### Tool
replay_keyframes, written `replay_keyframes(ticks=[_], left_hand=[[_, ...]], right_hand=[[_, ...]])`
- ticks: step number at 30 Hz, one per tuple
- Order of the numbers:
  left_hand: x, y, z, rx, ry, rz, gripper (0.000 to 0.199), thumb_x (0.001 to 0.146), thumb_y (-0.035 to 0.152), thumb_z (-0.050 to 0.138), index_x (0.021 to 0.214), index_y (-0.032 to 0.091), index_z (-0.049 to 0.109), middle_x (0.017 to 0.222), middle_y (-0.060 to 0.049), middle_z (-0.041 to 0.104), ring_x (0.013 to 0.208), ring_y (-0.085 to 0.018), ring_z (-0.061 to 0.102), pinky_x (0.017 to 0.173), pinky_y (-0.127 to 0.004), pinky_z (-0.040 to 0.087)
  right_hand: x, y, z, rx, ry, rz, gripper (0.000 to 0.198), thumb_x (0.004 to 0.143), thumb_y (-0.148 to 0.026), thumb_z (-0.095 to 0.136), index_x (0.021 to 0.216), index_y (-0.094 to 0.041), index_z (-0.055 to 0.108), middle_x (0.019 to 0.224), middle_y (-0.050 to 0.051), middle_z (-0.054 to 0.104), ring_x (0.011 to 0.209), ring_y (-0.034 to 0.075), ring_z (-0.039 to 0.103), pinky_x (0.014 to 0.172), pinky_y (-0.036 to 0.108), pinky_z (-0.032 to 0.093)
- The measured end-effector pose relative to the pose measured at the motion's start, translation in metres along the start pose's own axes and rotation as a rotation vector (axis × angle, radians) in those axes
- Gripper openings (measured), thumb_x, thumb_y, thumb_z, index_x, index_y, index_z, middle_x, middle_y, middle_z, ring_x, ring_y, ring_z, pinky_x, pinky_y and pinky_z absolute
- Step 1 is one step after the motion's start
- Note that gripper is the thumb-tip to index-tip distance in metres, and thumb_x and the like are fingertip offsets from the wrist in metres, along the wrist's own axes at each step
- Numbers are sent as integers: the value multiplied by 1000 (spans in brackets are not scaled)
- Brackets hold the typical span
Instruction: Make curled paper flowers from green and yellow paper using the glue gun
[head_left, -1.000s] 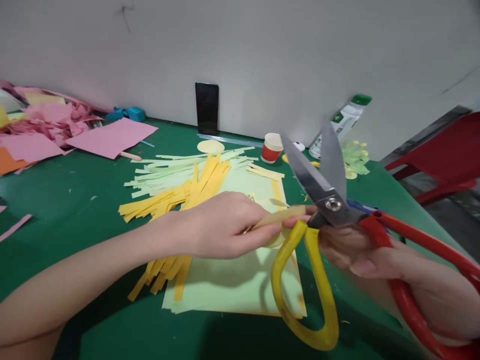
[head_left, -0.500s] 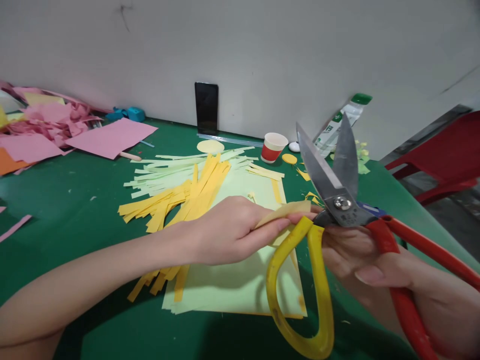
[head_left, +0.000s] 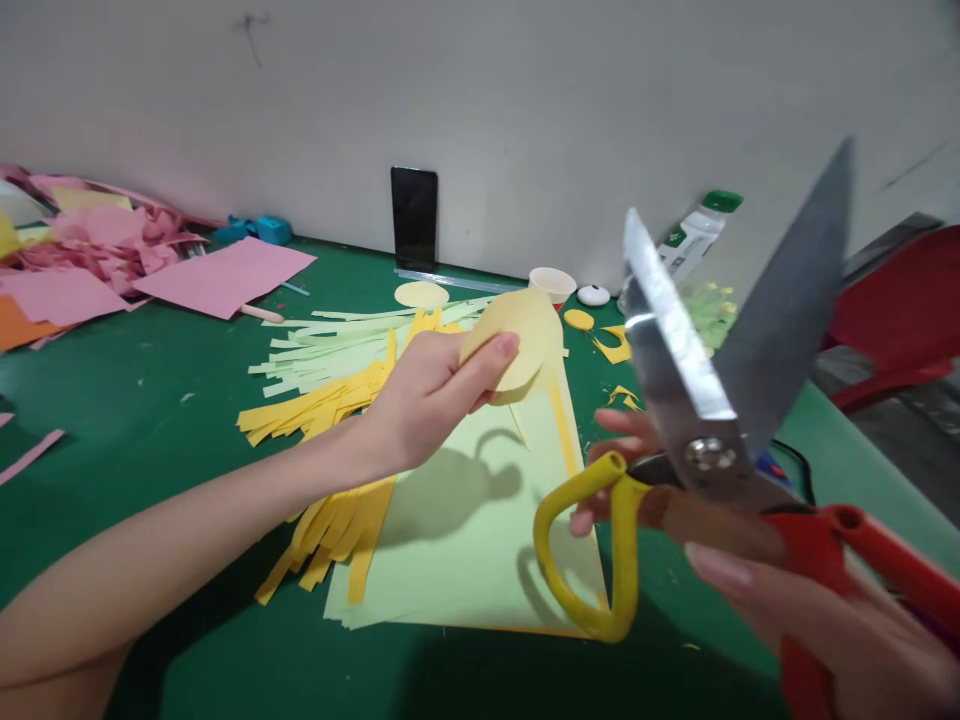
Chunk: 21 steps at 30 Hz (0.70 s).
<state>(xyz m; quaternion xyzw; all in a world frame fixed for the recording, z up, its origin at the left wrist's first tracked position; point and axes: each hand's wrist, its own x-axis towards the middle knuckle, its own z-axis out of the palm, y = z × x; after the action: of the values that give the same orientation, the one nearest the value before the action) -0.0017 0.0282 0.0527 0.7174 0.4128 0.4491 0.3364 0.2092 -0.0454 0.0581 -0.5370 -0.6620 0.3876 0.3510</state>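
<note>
Between the thumb and fingers of my left hand point(head_left: 431, 400) is a pale yellow, rounded paper piece point(head_left: 521, 325), raised above light green sheets point(head_left: 465, 560). My right hand point(head_left: 810, 610) holds large scissors point(head_left: 709, 450) by the red handle, with the blades spread apart and pointing up. Their yellow handle loop point(head_left: 626, 560) hangs over the right edge of the sheets. Nothing lies between the blades. Yellow paper strips point(head_left: 345, 400) and light green strips point(head_left: 315, 345) are fanned out behind and under my left forearm.
At the back stand a black phone point(head_left: 414, 218), a paper cup point(head_left: 551, 285) and a tilted white bottle with a green cap point(head_left: 694, 235). A pale yellow disc point(head_left: 421, 294) lies near the phone. Pink paper point(head_left: 225, 277) is on the left, yellow scraps point(head_left: 615, 345) on the right.
My left hand has lifted the rounded paper up and away from the scissors, turning its face to view. The scissors have moved right and closer, their blades spread wider.
</note>
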Motion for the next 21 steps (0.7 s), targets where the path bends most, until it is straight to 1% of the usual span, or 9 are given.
replay_keyframes(ticks=[2,4,7,10,12,15,16,19,21], left_hand=[[1,-1,0,11,86,1,41,85,34,38,48,19,30,44,5,29,42,-7,28,41,-21,28],[4,-1,-1,-18,161,9,40,85,34,40,49,18,32,46,5,29,43,-6,28,43,-21,30],[8,-2,-4,-99,228,17,38,85,31,42,51,18,32,47,5,29,43,-6,29,45,-20,31],[10,0,-6,-137,245,-1,38,86,29,42,51,18,31,48,5,29,42,-5,28,44,-19,30],[9,0,-5,-155,249,-3,38,86,29,43,51,18,32,47,5,29,41,-4,27,42,-19,28],[6,-1,-4,-191,204,14,38,86,30,43,51,18,35,45,5,30,39,-4,28,37,-19,23],[5,-2,-3,-200,172,19,38,86,31,43,51,18,35,45,5,30,39,-5,29,36,-19,22],[2,-4,-1,-190,76,33,41,87,32,41,49,18,34,44,5,32,39,-5,32,36,-20,22],[-1,-4,0,-157,27,49,43,88,31,41,48,18,33,43,5,32,39,-5,32,36,-20,23]], right_hand=[[-3,0,0,-90,-18,16,34,73,-57,54,92,-36,72,106,2,67,100,28,62,72,35,55],[-5,1,0,-129,-88,32,36,74,-57,52,93,-34,72,95,4,71,99,26,63,74,34,54],[-7,2,1,-19,-250,56,31,83,-46,46,106,-38,65,86,1,70,86,18,67,76,28,55],[-4,1,7,151,-345,90,31,86,-35,44,112,-39,59,74,-2,66,69,13,65,70,23,56],[-2,-1,11,191,-346,107,27,86,-34,44,105,-36,62,66,-2,63,62,13,62,64,22,56],[-1,0,15,156,-328,115,22,84,-35,45,80,-30,67,77,0,66,68,14,62,66,22,55],[-2,2,15,154,-318,130,22,84,-35,45,79,-30,67,82,0,66,71,14,63,67,23,55],[-6,8,14,142,-266,176,26,85,-36,46,105,-36,61,82,-3,66,67,14,62,62,23,55],[-8,10,14,57,-187,139,33,84,-35,49,116,-39,54,77,-4,66,61,14,61,54,22,55]])
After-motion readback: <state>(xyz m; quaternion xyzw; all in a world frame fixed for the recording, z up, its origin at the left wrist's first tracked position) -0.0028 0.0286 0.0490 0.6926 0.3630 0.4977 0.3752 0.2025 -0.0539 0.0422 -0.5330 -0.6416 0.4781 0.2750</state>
